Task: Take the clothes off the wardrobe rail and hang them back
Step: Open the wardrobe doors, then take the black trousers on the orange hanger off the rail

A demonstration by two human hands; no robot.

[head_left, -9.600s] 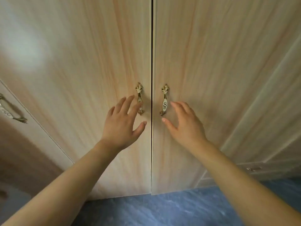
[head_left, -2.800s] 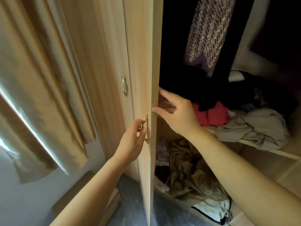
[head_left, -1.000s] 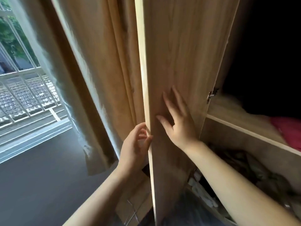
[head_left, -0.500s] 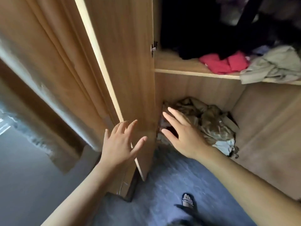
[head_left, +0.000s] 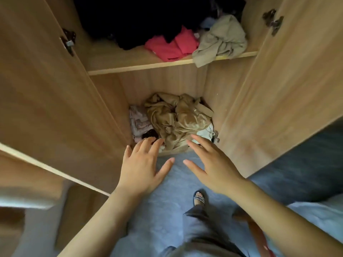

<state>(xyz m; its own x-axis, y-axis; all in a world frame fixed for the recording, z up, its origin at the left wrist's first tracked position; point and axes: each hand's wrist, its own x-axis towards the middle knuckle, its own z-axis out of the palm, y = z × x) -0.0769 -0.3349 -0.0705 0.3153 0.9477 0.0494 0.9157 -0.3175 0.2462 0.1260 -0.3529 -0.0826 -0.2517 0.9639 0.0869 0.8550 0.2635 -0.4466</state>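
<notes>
Both wardrobe doors stand open: left door (head_left: 46,89) at 9 o'clock, right door (head_left: 287,89) at 3 o'clock. Left hand (head_left: 141,169) and right hand (head_left: 215,169) hover side by side at centre, palms down, fingers (head_left: 148,143) spread, holding nothing. Dark clothes (head_left: 148,15) at 12 o'clock above the shelf (head_left: 139,68), tops cut off by the frame. On the shelf: pink garment (head_left: 172,46), khaki garment (head_left: 220,39) overhanging the edge at 1 o'clock. Tan crumpled heap (head_left: 178,119) in the bottom compartment, just beyond the fingertips; contact cannot be told.
</notes>
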